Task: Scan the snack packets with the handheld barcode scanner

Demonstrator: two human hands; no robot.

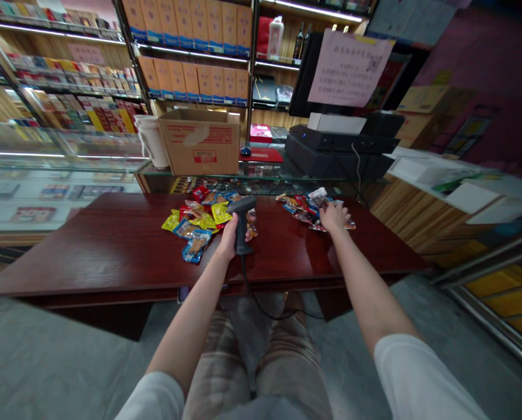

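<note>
My left hand (pixel 228 236) is closed round the handle of a dark barcode scanner (pixel 241 224), its head over the table. Beside and behind it spreads a pile of small snack packets, among them a yellow packet (pixel 220 213) and a blue packet (pixel 196 245). My right hand (pixel 334 216) reaches onto a second pile of snack packets (pixel 302 205) on the right, touching it with fingers apart. Its fingertips are partly hidden among the wrappers. The scanner's cable (pixel 254 300) hangs over the front edge and runs to the right.
The dark red wooden table (pixel 125 239) stands before a glass counter. On the counter are an open cardboard box (pixel 202 146), a white cup-shaped container (pixel 153 143) and a monitor with a pink notice (pixel 350 67). Stocked shelves rise behind; a metal rack (pixel 501 297) stands at right.
</note>
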